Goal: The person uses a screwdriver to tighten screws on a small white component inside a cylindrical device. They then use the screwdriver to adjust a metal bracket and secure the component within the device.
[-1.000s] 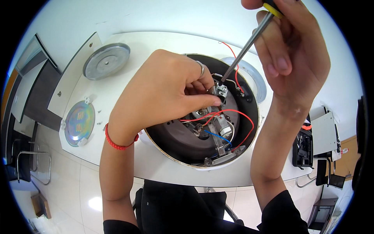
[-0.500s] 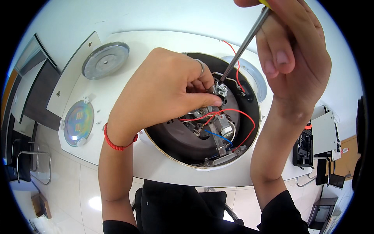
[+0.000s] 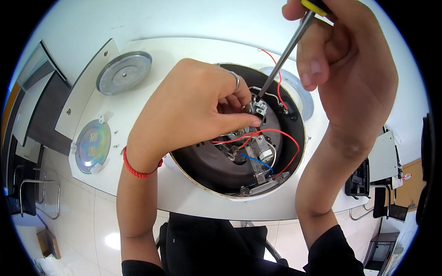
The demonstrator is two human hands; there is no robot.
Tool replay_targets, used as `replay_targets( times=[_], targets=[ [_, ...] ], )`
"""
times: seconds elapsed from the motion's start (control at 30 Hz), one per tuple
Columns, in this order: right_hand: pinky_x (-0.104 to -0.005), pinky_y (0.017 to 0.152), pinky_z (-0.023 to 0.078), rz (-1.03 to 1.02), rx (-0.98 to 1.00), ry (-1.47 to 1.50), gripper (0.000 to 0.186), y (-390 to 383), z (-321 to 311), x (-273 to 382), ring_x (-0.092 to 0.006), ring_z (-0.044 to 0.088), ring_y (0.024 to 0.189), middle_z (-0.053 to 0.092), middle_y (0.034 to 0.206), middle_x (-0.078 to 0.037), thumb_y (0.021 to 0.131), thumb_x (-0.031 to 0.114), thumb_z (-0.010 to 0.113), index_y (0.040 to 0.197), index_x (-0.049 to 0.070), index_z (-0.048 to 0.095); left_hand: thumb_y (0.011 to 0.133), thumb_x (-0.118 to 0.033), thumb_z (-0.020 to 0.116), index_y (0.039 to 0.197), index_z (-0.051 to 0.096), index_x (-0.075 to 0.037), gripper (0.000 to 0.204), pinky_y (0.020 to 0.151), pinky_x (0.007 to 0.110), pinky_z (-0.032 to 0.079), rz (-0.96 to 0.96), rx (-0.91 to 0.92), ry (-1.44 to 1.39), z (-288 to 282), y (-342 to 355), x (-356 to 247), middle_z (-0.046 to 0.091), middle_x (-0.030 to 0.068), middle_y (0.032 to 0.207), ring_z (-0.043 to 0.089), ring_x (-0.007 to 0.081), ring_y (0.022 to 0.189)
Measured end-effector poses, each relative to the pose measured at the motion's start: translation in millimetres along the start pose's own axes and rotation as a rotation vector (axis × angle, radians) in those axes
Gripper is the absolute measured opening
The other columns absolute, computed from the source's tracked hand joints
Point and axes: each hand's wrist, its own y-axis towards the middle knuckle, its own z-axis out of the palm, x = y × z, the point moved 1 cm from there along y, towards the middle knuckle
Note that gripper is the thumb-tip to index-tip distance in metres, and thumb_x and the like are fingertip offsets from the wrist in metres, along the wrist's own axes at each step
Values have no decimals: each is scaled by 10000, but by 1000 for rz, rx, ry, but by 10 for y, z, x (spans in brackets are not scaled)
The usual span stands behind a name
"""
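A round appliance housing (image 3: 188,183) with a dark inside lies with its wiring exposed. My left hand (image 3: 193,101) reaches in from the left, thumb and fingers pinched on a small metal bracket (image 3: 260,106); part of that bracket is hidden behind the fingers. High at the upper right, my right hand (image 3: 354,69) is closed round the yellow and black handle of a screwdriver (image 3: 289,48). Its shaft slants down to the left, the tip touching or very near the bracket's top. A red wire (image 3: 294,140) loops beside a blue wire (image 3: 255,158) below my left fingers.
At the table's left lie a round metal lid (image 3: 124,73) and a shiny disc (image 3: 93,145) with white tabs, small screws (image 3: 115,132) nearby. Behind the housing is a pale metal ring (image 3: 301,94). A black tool case (image 3: 357,179) sits at the right edge.
My right hand has turned at the wrist and shifted slightly, and more of the yellow handle shows. The housing and bracket have moved a little left. My left hand keeps its pinch.
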Motion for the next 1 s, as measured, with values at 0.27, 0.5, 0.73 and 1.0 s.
replay_targets(
  times=[0.27,0.5,0.73,1.0],
  targets=[
    [-241,333,415,-80,-13,-139,401,10,32,2,-130,531,354,656,724,-143,850,233,728,1005,-125,635,680,-133,938,733,683,37,310,607,258,562,-18,18,-41,9,2,13,743,108,776,717,169,645],
    [-236,354,431,-99,-3,-88,372,50,-39,-36,-134,549,377,664,732,-145,878,233,711,996,-113,645,686,-142,938,775,718,34,295,605,246,553,-24,23,-68,18,-6,29,734,101,753,708,151,648],
    [-309,521,550,-397,288,-52,428,298,-367,-119,-193,659,565,672,869,-174,974,301,574,1117,-101,600,697,-133,929,766,722,25,269,610,241,553,-23,22,-45,-5,-5,35,730,99,732,708,149,635],
    [-380,619,604,-299,1018,689,429,864,-212,-286,-220,694,670,662,969,-157,1068,330,401,1224,-41,549,711,-105,917,791,728,52,258,618,239,572,-84,13,-93,1,-19,14,732,100,711,732,150,655]
  ],
)
